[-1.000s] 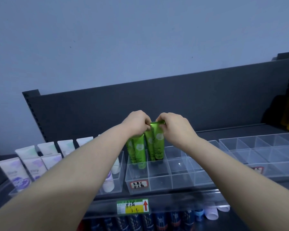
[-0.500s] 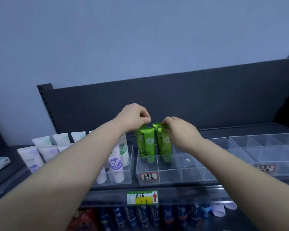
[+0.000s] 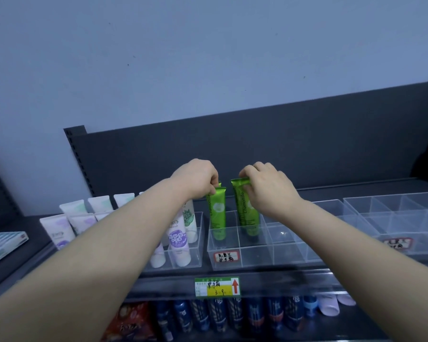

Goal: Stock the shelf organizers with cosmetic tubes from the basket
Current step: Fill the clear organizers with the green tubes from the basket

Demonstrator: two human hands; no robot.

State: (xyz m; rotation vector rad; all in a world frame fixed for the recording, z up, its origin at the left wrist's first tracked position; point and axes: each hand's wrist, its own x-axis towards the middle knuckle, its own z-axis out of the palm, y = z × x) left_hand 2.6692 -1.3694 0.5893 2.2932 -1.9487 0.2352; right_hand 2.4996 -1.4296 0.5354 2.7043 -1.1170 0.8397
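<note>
Green cosmetic tubes stand upright in the back cells of a clear acrylic organizer [image 3: 255, 257] on the dark shelf. My left hand [image 3: 195, 177] pinches the crimped top of the left green tubes [image 3: 218, 213], two of them one behind the other. My right hand [image 3: 267, 188] pinches the top of the right green tube [image 3: 245, 211], which stands one cell over. Both tubes' lower ends sit inside the organizer. The basket is out of view.
White and lilac tubes [image 3: 178, 240] fill a clear organizer to the left. More clear organizers [image 3: 391, 218] stand to the right. A price label [image 3: 216, 287] hangs on the shelf edge, with dark bottles [image 3: 218, 317] on the shelf below. A teal box [image 3: 3, 245] lies far left.
The green tubes were held close together; now my hands have drawn apart, so the left and right tubes stand in separate cells. The camera view shifted left.
</note>
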